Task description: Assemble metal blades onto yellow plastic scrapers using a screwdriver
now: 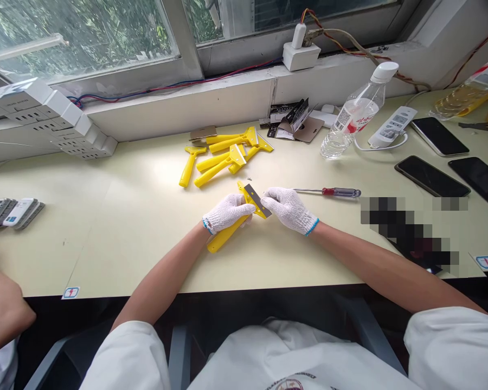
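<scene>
My left hand [229,212], in a white knitted glove, is closed around a yellow scraper [223,236] near its head. A flat grey blade [257,200] lies across the scraper's head. The fingers of my right hand [287,206], gloved too, pinch at the right side of this blade. Just beyond my hands, tiny metal bits [249,179] lie on the table. A screwdriver [341,192] with a red and clear handle rests to the right. Behind, several more yellow scrapers [217,168] lie in a loose pile.
At the back stand a water bottle [352,119], opened black cartons [295,122] and a power strip [392,127]. Phones [433,176] lie on the right. White boxes [65,119] are stacked at left, near grey-white items [22,212]. Another person's arm [4,303] enters from the left.
</scene>
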Tool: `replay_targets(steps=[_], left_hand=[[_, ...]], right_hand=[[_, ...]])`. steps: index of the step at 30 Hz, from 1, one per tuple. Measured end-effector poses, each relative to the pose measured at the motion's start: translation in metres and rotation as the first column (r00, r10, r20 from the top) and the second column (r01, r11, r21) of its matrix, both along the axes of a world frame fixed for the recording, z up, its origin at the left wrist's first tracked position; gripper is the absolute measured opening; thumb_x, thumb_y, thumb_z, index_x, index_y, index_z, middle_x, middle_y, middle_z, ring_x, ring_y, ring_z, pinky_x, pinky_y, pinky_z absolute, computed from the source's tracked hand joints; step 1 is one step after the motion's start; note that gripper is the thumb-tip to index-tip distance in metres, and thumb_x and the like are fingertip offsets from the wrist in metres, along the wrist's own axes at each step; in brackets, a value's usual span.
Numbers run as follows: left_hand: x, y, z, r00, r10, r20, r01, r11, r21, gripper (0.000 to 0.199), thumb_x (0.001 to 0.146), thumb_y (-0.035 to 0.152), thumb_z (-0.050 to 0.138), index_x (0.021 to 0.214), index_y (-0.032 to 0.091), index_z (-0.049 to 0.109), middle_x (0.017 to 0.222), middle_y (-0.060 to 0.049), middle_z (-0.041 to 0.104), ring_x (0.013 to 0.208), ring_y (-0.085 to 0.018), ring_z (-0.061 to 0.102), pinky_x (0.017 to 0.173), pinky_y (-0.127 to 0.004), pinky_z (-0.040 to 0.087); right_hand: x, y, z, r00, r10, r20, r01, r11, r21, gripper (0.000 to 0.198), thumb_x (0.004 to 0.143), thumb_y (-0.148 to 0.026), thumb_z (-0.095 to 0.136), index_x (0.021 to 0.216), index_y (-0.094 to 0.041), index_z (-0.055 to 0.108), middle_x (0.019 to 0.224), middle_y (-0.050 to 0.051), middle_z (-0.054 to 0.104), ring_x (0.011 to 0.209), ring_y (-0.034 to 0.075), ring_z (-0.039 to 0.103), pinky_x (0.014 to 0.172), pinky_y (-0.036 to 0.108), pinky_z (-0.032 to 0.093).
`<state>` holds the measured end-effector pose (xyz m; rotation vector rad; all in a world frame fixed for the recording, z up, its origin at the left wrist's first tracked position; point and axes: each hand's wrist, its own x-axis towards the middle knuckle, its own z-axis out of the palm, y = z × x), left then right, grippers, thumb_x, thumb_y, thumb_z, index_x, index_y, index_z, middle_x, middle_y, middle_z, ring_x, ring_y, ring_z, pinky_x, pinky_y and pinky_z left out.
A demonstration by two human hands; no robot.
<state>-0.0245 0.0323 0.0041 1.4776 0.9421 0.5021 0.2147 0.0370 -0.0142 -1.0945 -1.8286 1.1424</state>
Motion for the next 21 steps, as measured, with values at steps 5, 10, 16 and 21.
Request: replay_targets(steps=[5, 10, 16, 21], left_hand=[[-0.004, 0.001, -0.004, 0.996, 0.002, 0.084, 0.002, 0.999, -0.047, 0.042, 0.099, 0.053, 0.073, 0.076, 0.018, 0.069, 0.067, -0.004, 0.068, 0.057, -0.014, 0.059, 0.065, -0.030, 0.050], [-0.012, 0.005, -0.003, 0.960, 0.209, 0.187, -0.170, 0.964, -0.203, 0.037, 0.089, 0.053, 0.081, 0.089, 0.018, 0.068, 0.068, -0.003, 0.069, 0.050, -0.013, 0.057, 0.052, -0.029, 0.047], [-0.015, 0.014, -0.003, 0.848, 0.472, 0.243, -0.411, 0.874, -0.260, 0.038, 0.085, 0.052, 0.080, 0.097, 0.019, 0.065, 0.068, 0.001, 0.063, 0.048, -0.012, 0.054, 0.044, -0.025, 0.045], [-0.014, 0.017, -0.005, 0.808, 0.538, 0.239, -0.477, 0.837, -0.269, 0.040, 0.083, 0.051, 0.082, 0.097, 0.020, 0.061, 0.070, 0.001, 0.063, 0.050, -0.012, 0.055, 0.045, -0.023, 0.046]], right_hand=[[0.001, 0.002, -0.004, 1.000, -0.002, -0.009, 0.002, 1.000, 0.020, 0.038, 0.104, -0.046, 0.057, 0.081, -0.016, 0.064, 0.081, 0.003, 0.066, 0.076, 0.015, 0.056, 0.073, 0.031, 0.042], [0.002, 0.005, -0.012, 0.992, -0.092, 0.084, 0.073, 0.977, 0.203, 0.025, 0.103, -0.033, 0.057, 0.106, -0.016, 0.076, 0.108, 0.011, 0.076, 0.098, 0.023, 0.069, 0.093, 0.037, 0.053], [-0.008, -0.007, -0.013, 0.873, -0.099, 0.478, -0.169, 0.857, 0.486, 0.057, 0.101, -0.031, 0.068, 0.155, -0.015, 0.069, 0.155, 0.017, 0.068, 0.144, 0.038, 0.058, 0.122, 0.054, 0.046], [-0.016, -0.013, -0.013, 0.780, 0.033, 0.625, -0.415, 0.775, 0.476, 0.064, 0.105, -0.044, 0.067, 0.159, -0.008, 0.065, 0.166, 0.019, 0.060, 0.156, 0.042, 0.048, 0.128, 0.061, 0.038]])
